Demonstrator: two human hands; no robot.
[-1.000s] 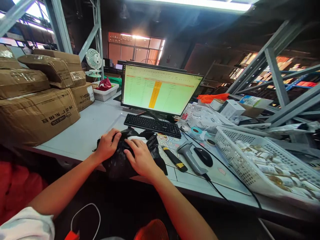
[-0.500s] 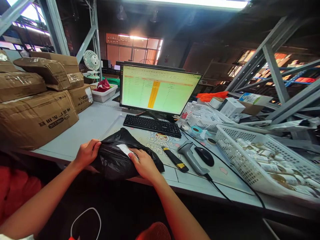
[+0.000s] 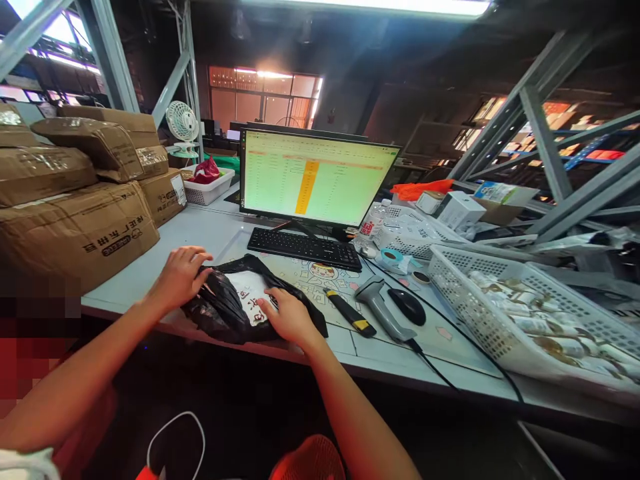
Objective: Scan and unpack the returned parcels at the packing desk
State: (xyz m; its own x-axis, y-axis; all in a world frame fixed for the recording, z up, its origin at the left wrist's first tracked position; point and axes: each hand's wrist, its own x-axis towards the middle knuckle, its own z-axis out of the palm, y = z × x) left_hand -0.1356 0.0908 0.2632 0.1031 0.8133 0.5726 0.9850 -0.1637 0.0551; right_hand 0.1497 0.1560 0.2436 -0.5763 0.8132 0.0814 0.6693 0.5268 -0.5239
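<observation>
At the near edge of the grey table (image 3: 165,240) lies a black plastic bag (image 3: 220,310), crumpled and partly opened so that a white item with red print (image 3: 250,297) shows in its middle. The left hand (image 3: 180,277) rests on the bag's left end with fingers loosely spread and laid flat, pressing rather than clasping. The right hand (image 3: 289,319) lies palm down on the bag's right part, fingertips touching the edge of the white item, also flat and grasping nothing. Just to the right of the bag a black and yellow utility knife (image 3: 350,313) lies on the table, then a grey barcode scanner (image 3: 383,308) with its cable, and a black mouse (image 3: 407,305) beside it. Farther right stands a white slotted basket (image 3: 450,280) filled with small pale packets. Behind the bag sits a black keyboard (image 3: 305,248), and behind that a monitor (image 3: 315,179) showing a green spreadsheet with an orange column. To the far left, brown cardboard boxes (image 3: 75,227) are stacked on the table, with a small white fan (image 3: 183,127) beyond them.
</observation>
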